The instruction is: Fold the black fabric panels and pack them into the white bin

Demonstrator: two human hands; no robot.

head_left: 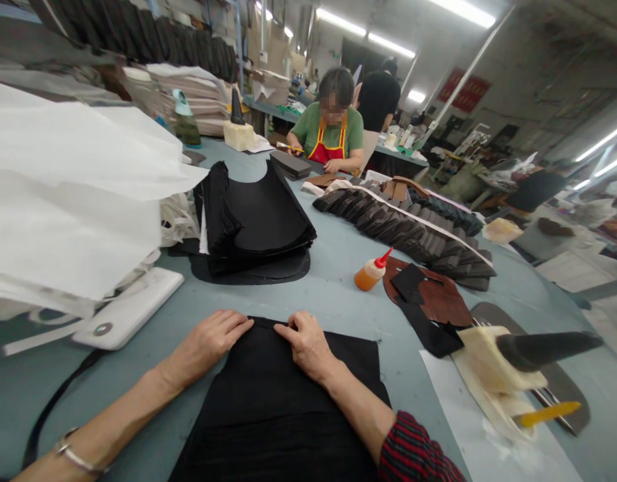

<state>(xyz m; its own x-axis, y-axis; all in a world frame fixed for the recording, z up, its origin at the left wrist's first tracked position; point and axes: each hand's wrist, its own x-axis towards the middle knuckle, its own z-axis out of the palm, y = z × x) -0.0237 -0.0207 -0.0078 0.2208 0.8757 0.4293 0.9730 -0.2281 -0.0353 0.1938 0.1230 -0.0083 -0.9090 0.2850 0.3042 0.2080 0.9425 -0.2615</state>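
Note:
A piece of black fabric [298,415] lies before me on the blue-grey table, its far edge running across between my hands. At its far left corner my left hand [218,337] has its fingers together, closed on the edge. A short way along the same edge, my right hand [307,343] pinches the cloth, other fingers curled; the thumb is partly hidden. Just beyond, a stack of cut black fabric pieces [258,214] sits folded upward on a flat dark piece [283,271].
Left are white sheets [77,194] and a white power bank-like device [132,308] with a black strap. Right are a glue bottle [370,271], brown leather pieces [439,294], a cream block with a black cone [489,361], and bundled dark pieces [403,227]. A co-worker [333,127] sits opposite.

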